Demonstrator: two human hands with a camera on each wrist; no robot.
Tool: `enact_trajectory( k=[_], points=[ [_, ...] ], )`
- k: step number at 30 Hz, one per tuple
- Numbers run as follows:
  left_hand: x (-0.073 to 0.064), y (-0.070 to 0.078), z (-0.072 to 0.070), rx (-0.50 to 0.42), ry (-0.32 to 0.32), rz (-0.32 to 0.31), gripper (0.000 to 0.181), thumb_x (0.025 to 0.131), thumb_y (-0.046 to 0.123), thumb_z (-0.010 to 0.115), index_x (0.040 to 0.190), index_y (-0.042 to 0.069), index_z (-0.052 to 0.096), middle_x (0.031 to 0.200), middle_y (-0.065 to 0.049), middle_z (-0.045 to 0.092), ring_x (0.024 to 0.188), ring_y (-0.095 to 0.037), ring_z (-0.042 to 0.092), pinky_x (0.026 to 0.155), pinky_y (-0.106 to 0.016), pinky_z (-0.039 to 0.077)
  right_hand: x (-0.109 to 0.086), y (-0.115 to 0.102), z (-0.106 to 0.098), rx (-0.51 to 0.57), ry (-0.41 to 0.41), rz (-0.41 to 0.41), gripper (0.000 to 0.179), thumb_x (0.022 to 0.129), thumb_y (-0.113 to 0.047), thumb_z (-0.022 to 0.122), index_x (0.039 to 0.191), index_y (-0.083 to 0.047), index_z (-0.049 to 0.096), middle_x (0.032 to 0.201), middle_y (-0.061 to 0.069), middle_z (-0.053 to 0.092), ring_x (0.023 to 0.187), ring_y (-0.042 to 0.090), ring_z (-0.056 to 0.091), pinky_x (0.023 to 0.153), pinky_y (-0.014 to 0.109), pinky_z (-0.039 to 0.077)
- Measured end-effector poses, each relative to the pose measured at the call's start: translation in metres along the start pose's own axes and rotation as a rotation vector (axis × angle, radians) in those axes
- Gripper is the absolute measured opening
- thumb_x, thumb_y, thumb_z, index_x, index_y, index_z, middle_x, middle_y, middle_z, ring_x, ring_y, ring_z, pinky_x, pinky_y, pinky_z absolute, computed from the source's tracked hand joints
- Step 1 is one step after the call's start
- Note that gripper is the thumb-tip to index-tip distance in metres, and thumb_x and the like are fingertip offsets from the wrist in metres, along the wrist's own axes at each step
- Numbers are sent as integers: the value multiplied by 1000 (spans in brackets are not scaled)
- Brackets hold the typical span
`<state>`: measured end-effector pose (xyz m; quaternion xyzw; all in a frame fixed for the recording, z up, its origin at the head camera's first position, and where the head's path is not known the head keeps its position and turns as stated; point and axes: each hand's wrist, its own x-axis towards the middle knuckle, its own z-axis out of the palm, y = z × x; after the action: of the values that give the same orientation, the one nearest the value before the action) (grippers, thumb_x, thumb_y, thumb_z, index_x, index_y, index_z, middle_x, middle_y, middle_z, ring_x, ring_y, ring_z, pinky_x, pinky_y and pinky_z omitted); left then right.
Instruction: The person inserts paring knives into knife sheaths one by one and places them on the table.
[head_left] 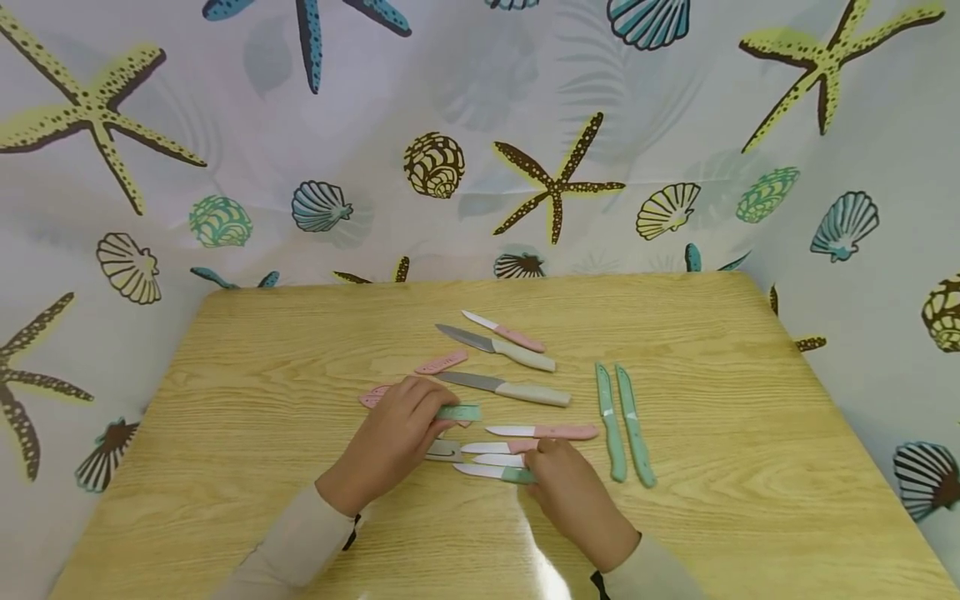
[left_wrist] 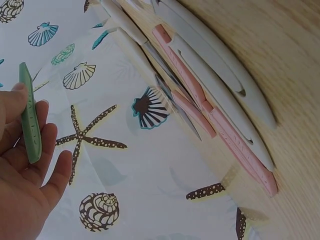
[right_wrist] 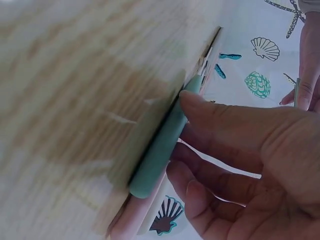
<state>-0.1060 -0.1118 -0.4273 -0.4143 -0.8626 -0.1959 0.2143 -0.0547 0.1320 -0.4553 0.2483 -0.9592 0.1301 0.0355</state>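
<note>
Left hand (head_left: 397, 433) pinches a green sheath (head_left: 463, 412), right hand (head_left: 576, 493) a green-handled knife (head_left: 495, 472) (both hands curled)

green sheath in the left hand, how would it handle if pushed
Probably stiff: the green sheath runs straight in the left hand; likely light, being slim; flattish, so apt to slide rather than roll.

The left hand (head_left: 397, 433) hides one end of a green sheath (head_left: 463, 412) and parts of a pink sheath (head_left: 371, 397) and a grey sheath (head_left: 445, 450). The right hand (head_left: 567, 492) partly covers three near knives (head_left: 497, 460). Markings on the far pink cover (head_left: 442, 362) are unreadable (too small).
</note>
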Motion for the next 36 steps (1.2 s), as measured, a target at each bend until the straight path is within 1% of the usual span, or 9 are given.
enact_trajectory(
  k=[8,12,17,18,21,25,29,32,36],
  points=[
    [-2,0,0,0,1,-11,30,83,13,74,109,4,60,106,-4,60,99,-20,56,88,-35,49,-2,1,4,-54,-31,-18,28,64,-10,88,78,-4,65,78,5,61,71,20,57,63,30,51],
    [-3,0,0,-22,-6,-18,30,84,12,74,109,5,60,107,-4,60,100,-20,56,92,-36,48,-4,1,4,-36,-32,-23,27,65,-11,87,79,-4,65,79,5,62,70,19,59,63,28,52],
    [-3,0,0,-63,-31,-37,26,88,12,69,111,5,59,110,-3,58,103,-19,55,97,-34,47,-4,1,4,-5,-58,-23,27,67,-10,86,84,-1,69,78,5,63,69,19,61,64,27,52],
    [-3,0,-1,-72,-34,-42,26,88,12,69,111,5,59,110,-3,58,104,-18,54,98,-34,46,-4,2,4,-2,-60,-23,26,67,-10,86,84,-1,69,78,5,62,69,19,61,63,27,52],
    [-2,0,0,-84,-25,-60,26,87,9,70,110,5,59,110,-3,58,105,-19,54,94,-32,48,-3,2,4,4,-56,-26,23,67,-9,86,81,-1,68,75,4,61,67,18,60,62,26,51],
    [-3,0,0,-82,-23,-81,28,85,8,72,109,6,60,110,-4,59,106,-19,54,89,-29,49,-4,3,2,33,-34,-39,17,69,1,81,72,-3,65,70,3,59,62,15,55,58,25,47],
    [-4,-4,-5,-79,-40,-102,29,86,8,71,112,5,59,113,-4,59,108,-21,53,89,-30,50,-5,2,-5,50,-27,-46,15,68,4,79,73,-3,66,72,2,60,65,15,55,59,25,48],
    [-5,-9,-9,-73,-33,-113,29,86,7,71,112,4,60,113,-4,59,108,-21,53,88,-31,50,-5,0,-13,44,-10,-39,15,68,0,81,77,-2,70,78,3,63,71,16,60,65,27,53],
    [-6,-12,-11,-58,-21,-106,29,85,6,72,112,3,60,111,-5,60,106,-21,54,87,-33,51,-5,0,-24,62,23,-5,14,69,-2,82,80,-3,73,80,2,64,73,16,61,64,28,53]
  ],
)
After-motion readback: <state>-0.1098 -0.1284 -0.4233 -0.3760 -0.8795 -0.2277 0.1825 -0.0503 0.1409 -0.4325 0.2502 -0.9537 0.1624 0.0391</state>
